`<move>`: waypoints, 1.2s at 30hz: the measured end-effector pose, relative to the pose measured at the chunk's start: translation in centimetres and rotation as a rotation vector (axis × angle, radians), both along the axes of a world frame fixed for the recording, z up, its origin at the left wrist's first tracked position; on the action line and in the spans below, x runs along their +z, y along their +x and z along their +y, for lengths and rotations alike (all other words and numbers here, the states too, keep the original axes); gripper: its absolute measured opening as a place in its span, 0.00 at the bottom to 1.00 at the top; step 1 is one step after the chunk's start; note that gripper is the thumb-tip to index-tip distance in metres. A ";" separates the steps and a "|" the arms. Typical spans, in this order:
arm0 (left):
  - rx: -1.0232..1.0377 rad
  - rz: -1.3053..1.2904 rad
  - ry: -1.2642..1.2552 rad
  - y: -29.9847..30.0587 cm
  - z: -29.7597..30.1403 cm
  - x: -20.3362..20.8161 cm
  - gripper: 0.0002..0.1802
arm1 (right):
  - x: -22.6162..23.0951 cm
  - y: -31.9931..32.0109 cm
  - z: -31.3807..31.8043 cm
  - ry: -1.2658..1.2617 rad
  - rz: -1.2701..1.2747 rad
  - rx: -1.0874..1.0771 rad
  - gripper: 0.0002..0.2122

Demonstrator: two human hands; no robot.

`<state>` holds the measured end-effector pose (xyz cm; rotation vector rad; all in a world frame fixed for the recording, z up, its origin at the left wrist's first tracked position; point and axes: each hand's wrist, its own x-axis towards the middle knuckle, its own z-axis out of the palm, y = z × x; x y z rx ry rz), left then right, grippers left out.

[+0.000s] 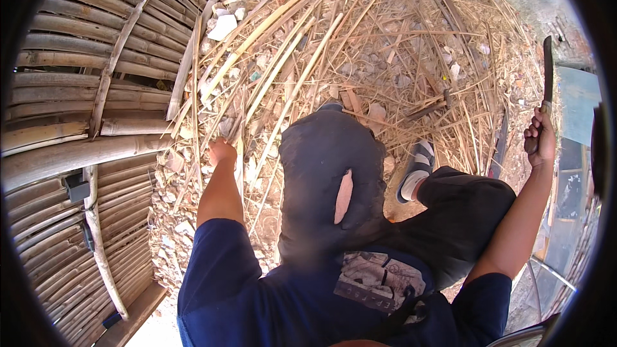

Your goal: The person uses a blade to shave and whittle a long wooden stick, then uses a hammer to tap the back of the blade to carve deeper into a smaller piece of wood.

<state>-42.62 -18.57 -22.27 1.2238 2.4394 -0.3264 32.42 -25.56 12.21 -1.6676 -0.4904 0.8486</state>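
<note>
Left arm extended forward from the shoulder, its forearm (220, 196) nearly straight; the left hand (222, 151) reached low and ahead, fingers partly hidden, so their closure could not be read. Right arm was held well out to the side, elbow bent, the right forearm (528, 215) angled forward; the right hand (540, 138) was closed, fingers curled tightly inward.

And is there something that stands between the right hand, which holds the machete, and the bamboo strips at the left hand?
Yes: the bent left leg, in the middle of the view, stands between the right hand with its machete and the bamboo strips. Nothing visible separates the left hand from these strips.
</note>
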 end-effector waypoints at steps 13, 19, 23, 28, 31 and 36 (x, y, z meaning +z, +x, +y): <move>-0.272 -0.147 0.498 -3.3 -2.2 11.5 0.26 | 1.0 -4.6 1.7 0.043 0.002 0.041 0.05; -0.483 0.161 0.812 -3.9 -3.4 21.3 0.20 | 2.1 -6.7 2.4 0.077 -0.143 0.110 0.05; -0.467 0.298 0.950 -1.1 -4.0 27.4 0.20 | 1.6 -6.9 2.9 0.102 -0.300 0.170 0.07; -0.429 -0.073 0.976 2.4 -3.8 32.0 0.17 | 2.1 -8.3 2.0 0.142 -0.456 0.232 0.09; -0.366 -0.565 0.869 2.6 -3.2 32.0 0.18 | 2.8 -9.8 1.5 0.072 -0.537 0.301 0.15; -0.237 -1.174 0.499 8.6 -3.7 35.4 0.23 | 2.9 -12.7 0.5 0.241 -0.602 0.481 0.17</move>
